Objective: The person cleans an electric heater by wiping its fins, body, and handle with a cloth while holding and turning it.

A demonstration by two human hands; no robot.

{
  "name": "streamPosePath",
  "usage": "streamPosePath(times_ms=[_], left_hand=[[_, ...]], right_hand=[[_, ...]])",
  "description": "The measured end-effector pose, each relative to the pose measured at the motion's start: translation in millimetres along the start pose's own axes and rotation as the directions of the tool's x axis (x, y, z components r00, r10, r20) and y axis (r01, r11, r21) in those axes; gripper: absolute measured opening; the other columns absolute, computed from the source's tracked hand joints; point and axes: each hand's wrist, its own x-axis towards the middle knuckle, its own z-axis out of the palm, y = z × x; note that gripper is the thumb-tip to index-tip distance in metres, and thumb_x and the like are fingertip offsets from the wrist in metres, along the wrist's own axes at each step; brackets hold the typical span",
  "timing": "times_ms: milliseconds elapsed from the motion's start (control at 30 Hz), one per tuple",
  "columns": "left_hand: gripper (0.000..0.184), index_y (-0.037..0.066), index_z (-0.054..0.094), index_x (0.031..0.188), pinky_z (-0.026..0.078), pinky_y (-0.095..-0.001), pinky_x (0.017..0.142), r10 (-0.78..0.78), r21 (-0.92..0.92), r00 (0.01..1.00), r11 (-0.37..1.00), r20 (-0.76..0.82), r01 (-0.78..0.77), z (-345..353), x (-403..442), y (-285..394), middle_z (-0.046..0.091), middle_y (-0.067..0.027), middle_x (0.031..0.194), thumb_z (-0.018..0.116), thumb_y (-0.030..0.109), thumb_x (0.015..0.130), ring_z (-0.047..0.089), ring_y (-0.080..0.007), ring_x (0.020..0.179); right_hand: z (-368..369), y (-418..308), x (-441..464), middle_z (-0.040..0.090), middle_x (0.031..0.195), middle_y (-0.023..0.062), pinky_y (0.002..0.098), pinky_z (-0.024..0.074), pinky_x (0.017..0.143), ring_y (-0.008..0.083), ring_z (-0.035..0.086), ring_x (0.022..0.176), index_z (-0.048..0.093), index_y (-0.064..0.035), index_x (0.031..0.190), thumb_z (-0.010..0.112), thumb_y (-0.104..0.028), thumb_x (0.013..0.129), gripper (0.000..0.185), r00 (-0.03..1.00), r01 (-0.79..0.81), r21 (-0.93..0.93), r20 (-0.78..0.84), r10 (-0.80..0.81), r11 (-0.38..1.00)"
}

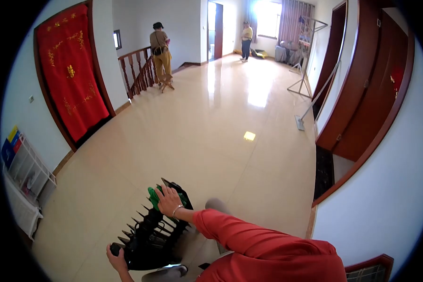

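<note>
A black rack-like frame with a row of pointed spikes (148, 230) stands on the floor in front of me, tilted in view. My left hand (117, 260) is closed around a dark rounded piece (115, 249) at its near left corner. At the far end, my right hand (168, 202) presses a green cloth (153, 197) against the frame, its fingers bent over the cloth. A bracelet circles the right wrist, and a red sleeve (254, 232) covers that arm. The frame's lower part is partly hidden by shadow and my legs.
A white wire rack (30, 162) leans by the left wall. One person (160, 47) stands beside the wooden stair railing (138, 70), near a small wooden stool (166, 82). Another person (246, 40) stands farther back. A flat mop (300, 123) and a metal drying stand (300, 89) are on the right.
</note>
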Motion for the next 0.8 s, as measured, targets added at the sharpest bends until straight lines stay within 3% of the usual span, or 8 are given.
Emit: streamPosePath(times_ms=[200,800], left_hand=[[0.06,0.007,0.048,0.126,0.039,-0.0375,0.097,0.064,-0.02,0.998,0.998,-0.014,-0.064,3.1,4.1,-12.6,0.051,-0.0161,0.123,0.067,0.014,0.069,0.05,-0.0321,0.113],[0.061,0.007,0.046,0.128,0.039,-0.0378,0.097,0.001,0.1,1.0,0.995,0.011,-0.002,9.9,-9.3,-6.4,0.05,-0.0155,0.123,0.066,0.013,0.071,0.049,-0.0323,0.114]], right_hand=[[-5.6,0.8,2.1,0.043,0.128,0.0231,0.0438,0.0325,0.098,0.0352,0.043,0.116,0.043,-0.0054,0.128,0.053,-0.02,0.077,0.054,1.0,-0.004,0.039,-0.009,0.005,0.999],[-4.5,12.7,-7.7,0.04,0.131,0.0244,0.0451,0.0285,0.103,0.0368,0.039,0.121,0.042,-0.0022,0.13,0.051,-0.023,0.08,0.055,0.999,-0.006,0.063,0.044,0.003,0.998]])
